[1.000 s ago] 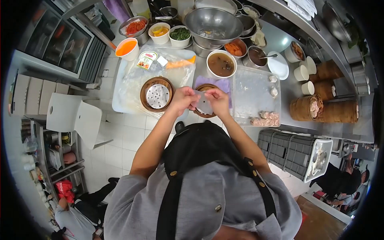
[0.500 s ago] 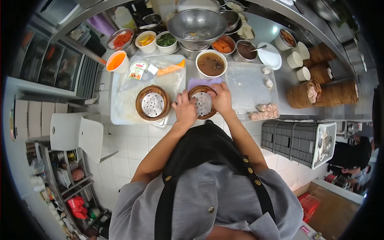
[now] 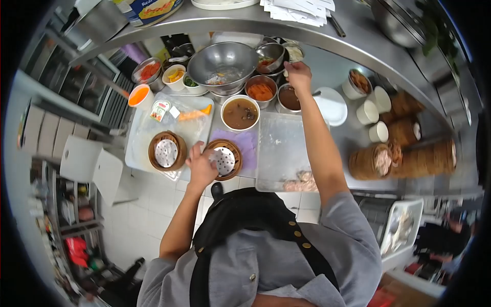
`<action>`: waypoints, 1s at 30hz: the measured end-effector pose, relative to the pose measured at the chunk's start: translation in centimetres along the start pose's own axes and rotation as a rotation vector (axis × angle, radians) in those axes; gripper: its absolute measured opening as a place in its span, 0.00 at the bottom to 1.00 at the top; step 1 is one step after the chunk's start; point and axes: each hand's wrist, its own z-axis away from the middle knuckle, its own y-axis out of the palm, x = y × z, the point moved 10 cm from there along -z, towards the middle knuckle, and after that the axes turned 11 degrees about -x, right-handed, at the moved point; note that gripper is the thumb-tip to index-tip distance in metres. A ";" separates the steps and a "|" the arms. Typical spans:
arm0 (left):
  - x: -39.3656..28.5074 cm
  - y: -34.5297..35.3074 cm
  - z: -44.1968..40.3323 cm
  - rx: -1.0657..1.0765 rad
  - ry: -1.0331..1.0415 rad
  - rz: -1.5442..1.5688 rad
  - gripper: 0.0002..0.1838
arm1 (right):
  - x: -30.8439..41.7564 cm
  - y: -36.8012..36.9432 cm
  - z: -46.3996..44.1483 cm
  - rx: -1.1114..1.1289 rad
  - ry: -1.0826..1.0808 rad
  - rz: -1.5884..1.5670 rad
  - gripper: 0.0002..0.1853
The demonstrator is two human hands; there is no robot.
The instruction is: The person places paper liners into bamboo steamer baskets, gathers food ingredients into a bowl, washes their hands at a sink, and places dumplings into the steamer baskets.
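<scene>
Two round bamboo steamers with perforated white liners stand at the counter's front: the left steamer [image 3: 166, 151] on a cutting board [image 3: 135, 148], the right steamer [image 3: 224, 159] on a purple cloth [image 3: 246, 146]. My left hand [image 3: 201, 166] is at the right steamer's left edge, fingers apart, holding nothing. My right hand [image 3: 298, 77] reaches far forward over the back bowls, fingers closed near a bowl of pale pieces [image 3: 293, 52]; what they hold, if anything, is hidden. Pink portions of filling [image 3: 300, 182] lie in a clear tray [image 3: 284, 146] under my right forearm.
A large metal bowl [image 3: 222, 66], brown soup [image 3: 240, 113] and a bowl of orange pieces [image 3: 260, 91] stand behind the steamers. A steel shelf [image 3: 230, 19] crosses overhead. Stacked bamboo steamers [image 3: 424, 159] are at the right. A person [image 3: 442, 235] is at the far right.
My right hand has left the right steamer and reached forward to the back bowls. My left hand remains by that steamer, where the white liner now lies. The view has shifted.
</scene>
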 end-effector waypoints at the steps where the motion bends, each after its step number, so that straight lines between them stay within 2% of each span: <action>1: -0.7 -0.1 0.0 -0.022 -0.034 -0.012 0.17 | 0.9 1.6 -2.2 -0.088 -0.237 0.204 0.21; 2: -1.7 -1.1 -0.1 -0.131 -0.039 0.109 0.14 | -0.6 4.4 -3.3 0.126 0.000 0.130 0.26; 3: -2.5 -2.3 -0.1 -0.239 -0.039 0.227 0.12 | -0.9 6.4 -3.1 0.280 0.142 0.051 0.22; 4: -4.7 -3.3 -0.3 -0.325 0.034 0.310 0.09 | -2.3 8.6 -4.6 0.246 0.095 0.054 0.21; 5: -5.7 -2.9 -0.2 -0.341 0.013 0.295 0.09 | -3.8 10.4 -6.4 0.209 0.046 0.058 0.20; 6: -6.3 -0.6 -0.3 -0.185 -0.088 0.476 0.07 | -3.3 10.1 -6.8 0.234 0.035 0.053 0.20; 7: -7.3 1.8 -0.2 -0.027 -0.185 0.662 0.06 | -1.3 9.3 -7.1 0.286 -0.083 0.154 0.18; 8: -8.5 3.4 -0.5 0.003 -0.185 0.744 0.05 | 0.4 8.2 -7.2 0.332 -0.203 0.256 0.17; 10: -11.3 6.1 -2.0 0.055 -0.195 0.925 0.05 | 1.9 3.9 -7.9 0.226 -0.383 0.372 0.18; 12: -14.4 6.9 -4.6 0.050 -0.219 1.033 0.06 | 8.6 -5.4 -1.6 -0.340 -1.165 0.175 0.17; 14: -15.4 8.3 -6.2 0.075 -0.531 1.426 0.09 | 3.4 -7.1 -2.5 0.241 -0.123 0.115 0.19; 15: -15.4 8.5 -6.6 0.069 -0.537 1.436 0.09 | 1.7 -7.1 -1.1 0.344 -0.127 0.159 0.19; 16: -15.2 9.4 -6.7 0.107 -0.637 1.497 0.09 | -0.1 -7.0 0.2 0.442 -0.131 0.201 0.20; 17: -15.0 10.5 -6.5 0.146 -0.737 1.557 0.10 | -0.5 -6.5 2.7 0.592 -0.098 0.081 0.20; 19: -12.7 11.7 -5.6 0.090 -0.707 1.483 0.09 | -1.1 -5.9 6.3 0.662 0.008 0.035 0.19; 20: -10.5 12.0 -4.4 0.003 -0.760 1.408 0.08 | -1.6 -5.2 7.7 0.724 0.095 -0.020 0.18; 21: -8.6 11.7 -3.7 -0.084 -0.811 1.327 0.07 | -1.4 -4.4 8.1 0.724 0.094 -0.019 0.18; 23: -7.1 10.6 -3.0 -0.150 -0.866 1.328 0.08 | -0.4 -1.7 10.3 0.909 0.058 -0.073 0.17; 24: -5.9 9.9 -2.6 -0.217 -0.915 1.329 0.10 | -0.4 -0.8 10.5 0.914 0.056 -0.075 0.17; 26: -4.4 9.4 -2.1 -0.174 -0.952 1.381 0.10 | 0.1 1.2 11.7 1.000 -0.029 -0.048 0.16; 29: -2.7 9.0 -0.6 -0.126 -1.016 1.420 0.08 | 2.1 2.9 14.3 1.145 0.015 -0.128 0.15; 30: -2.2 8.9 -0.1 -0.110 -1.036 1.408 0.07 | 2.3 3.6 15.2 1.213 0.043 -0.127 0.19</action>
